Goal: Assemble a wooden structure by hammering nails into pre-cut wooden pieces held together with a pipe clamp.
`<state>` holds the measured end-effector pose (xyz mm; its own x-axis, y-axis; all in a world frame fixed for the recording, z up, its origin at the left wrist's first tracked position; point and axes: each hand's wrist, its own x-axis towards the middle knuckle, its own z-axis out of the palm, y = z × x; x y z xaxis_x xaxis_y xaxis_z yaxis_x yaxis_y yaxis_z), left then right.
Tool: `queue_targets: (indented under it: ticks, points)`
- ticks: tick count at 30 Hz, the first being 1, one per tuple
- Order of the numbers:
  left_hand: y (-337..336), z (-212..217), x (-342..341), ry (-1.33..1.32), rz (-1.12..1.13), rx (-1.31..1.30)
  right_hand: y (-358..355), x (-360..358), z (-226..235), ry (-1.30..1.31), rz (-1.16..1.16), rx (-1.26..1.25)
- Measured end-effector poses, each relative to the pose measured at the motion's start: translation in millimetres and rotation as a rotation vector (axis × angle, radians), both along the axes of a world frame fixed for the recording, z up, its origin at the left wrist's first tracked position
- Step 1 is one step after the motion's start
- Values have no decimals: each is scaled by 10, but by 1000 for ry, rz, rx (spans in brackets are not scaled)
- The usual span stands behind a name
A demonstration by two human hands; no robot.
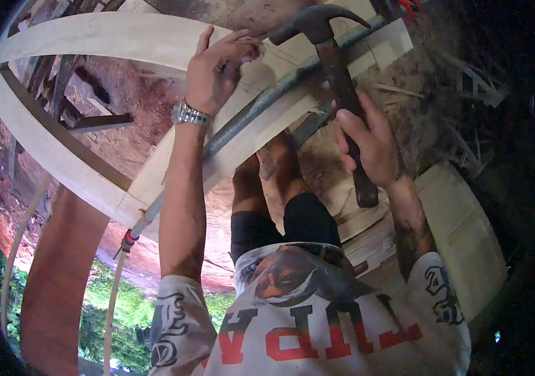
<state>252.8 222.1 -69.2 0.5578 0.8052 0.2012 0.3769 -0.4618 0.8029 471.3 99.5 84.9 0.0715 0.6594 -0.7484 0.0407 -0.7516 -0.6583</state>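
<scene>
One hammer [341,78] runs through the right grip [377,147], which clasps its lower handle [365,191].

There are two hands [371,147], one claw hammer [337,70], one metal pipe [259,107] and one wristwatch [190,114]

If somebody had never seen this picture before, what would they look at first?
Probably the big claw hammer near the top, its dark handle gripped in the right hand and its head close to the left hand's fingertips. Next, perhaps, the pale, curved wooden frame sweeping around the upper left, then the shiny watch on the left wrist.
</scene>
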Motion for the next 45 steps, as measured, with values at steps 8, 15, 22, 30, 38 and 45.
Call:
queue_targets:
  ticks: [8,15,22,30,38,45]
  points:
    - [-23,-81,9,-12,13,61,-224,-309,179,-242,152,104]
    - [-6,-92,-21,-94,53,147,-367,-680,84,-613,187,396]
    - [-65,-161,-90,-22,23,54,-382,-688,-121,-732,314,442]
    - [-40,-185,-25,-25,16,123,-351,-673,-95,-721,272,291]
    - [-59,0,-52,-30,16,113,-493,-730,-231,-831,241,519]
    - [14,-118,-34,-64,11,138,-477,-761,-50,-806,188,590]
